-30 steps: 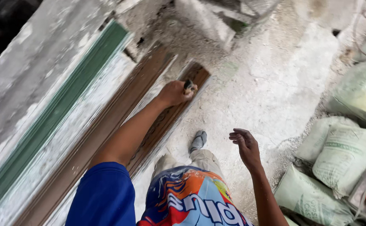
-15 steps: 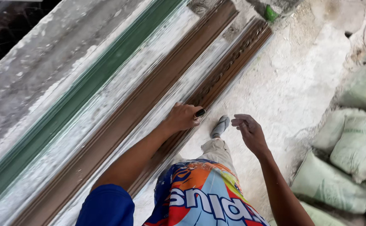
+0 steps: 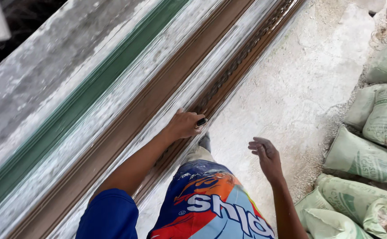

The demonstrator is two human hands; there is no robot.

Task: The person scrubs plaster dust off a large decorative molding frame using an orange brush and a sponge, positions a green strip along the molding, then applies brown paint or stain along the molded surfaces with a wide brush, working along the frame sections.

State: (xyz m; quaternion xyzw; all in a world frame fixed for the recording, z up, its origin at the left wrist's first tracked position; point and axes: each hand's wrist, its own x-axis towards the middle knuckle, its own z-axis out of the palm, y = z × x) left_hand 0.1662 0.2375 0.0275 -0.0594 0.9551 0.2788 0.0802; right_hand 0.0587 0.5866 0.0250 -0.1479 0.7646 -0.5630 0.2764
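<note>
1. Moulding (image 3: pixel 229 71), long carved brown strip, lies diagonally in clear wrap beside a green strip (image 3: pixel 91 95); dusty concrete floor (image 3: pixel 299 88) and grey-green sacks (image 3: pixel 370 155) lie right of the moulding.
2. Left hand (image 3: pixel 184 125) is closed around a small dark tool (image 3: pixel 201 121), resting on the moulding, arm extended.
3. Right hand (image 3: pixel 266 155) hangs loosely spread, empty, above the floor, clear of the moulding.

The left hand (image 3: pixel 183 125) hides most of a small dark tool (image 3: pixel 201 121). The brown moulding (image 3: pixel 229 77) and grey sacks (image 3: pixel 366 155) run off the picture's edges.
</note>
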